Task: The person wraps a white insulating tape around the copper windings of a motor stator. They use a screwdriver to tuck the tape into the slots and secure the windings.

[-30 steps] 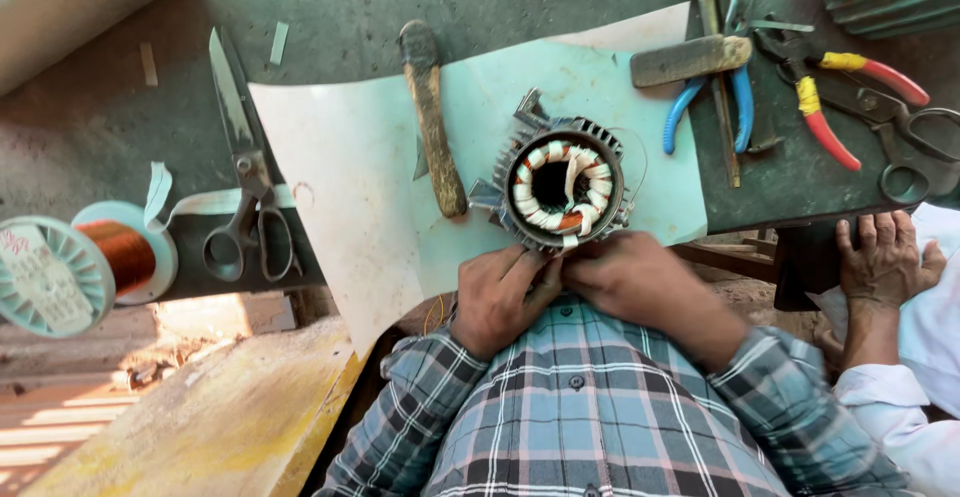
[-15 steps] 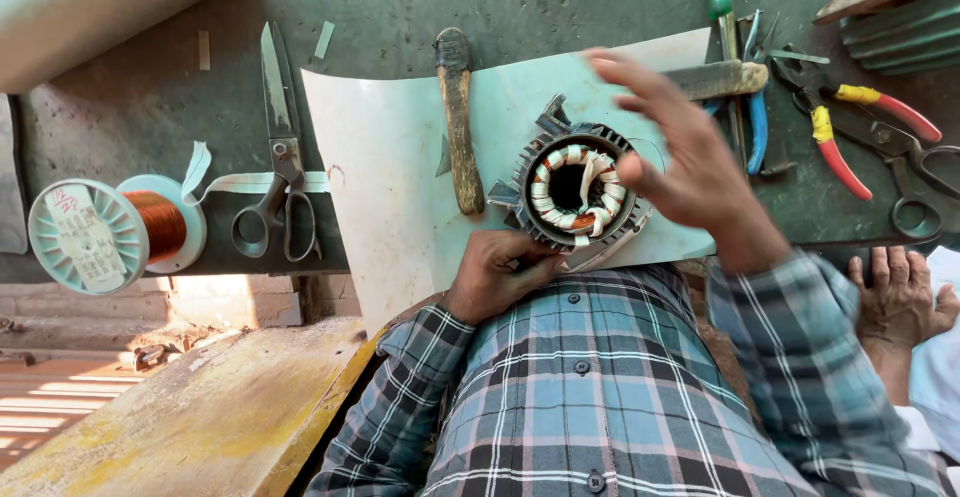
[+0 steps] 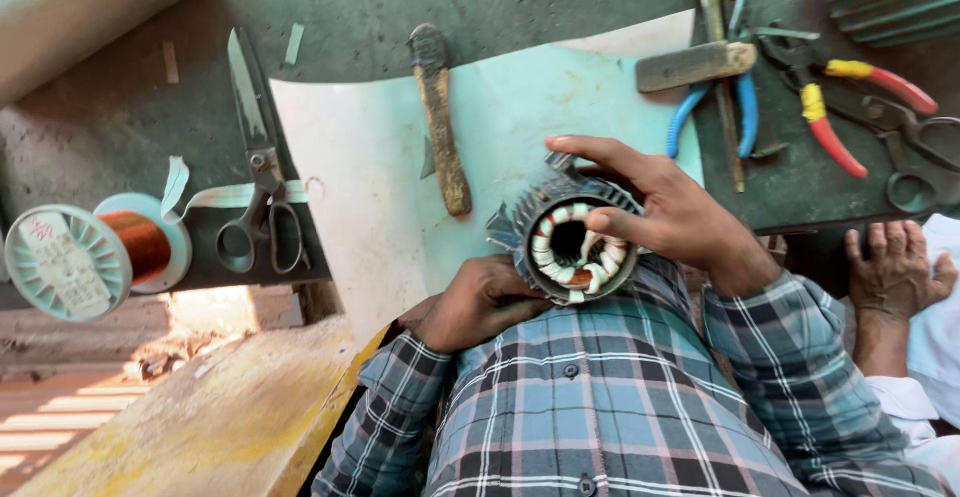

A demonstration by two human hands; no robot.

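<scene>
A round finned metal motor stator [image 3: 572, 242] with white and copper windings inside sits at the near edge of the bench, on a pale green sheet [image 3: 380, 147]. My left hand [image 3: 480, 302] grips its lower left rim from below. My right hand [image 3: 665, 212] rests on its top right side, fingers spread over the fins and thumb at the bore.
A wooden-handled tool [image 3: 440, 117] lies on the sheet. Scissors [image 3: 262, 182] and a spool of copper wire [image 3: 85, 255] are at the left. Blue pliers [image 3: 715, 107] and red-and-yellow pliers [image 3: 850, 107] lie at the right. Another person's hand [image 3: 893, 272] rests at the right edge.
My right hand has come back down from above the stator and now holds its top right side. The stator has tilted toward me, with my left hand still on its rim.
</scene>
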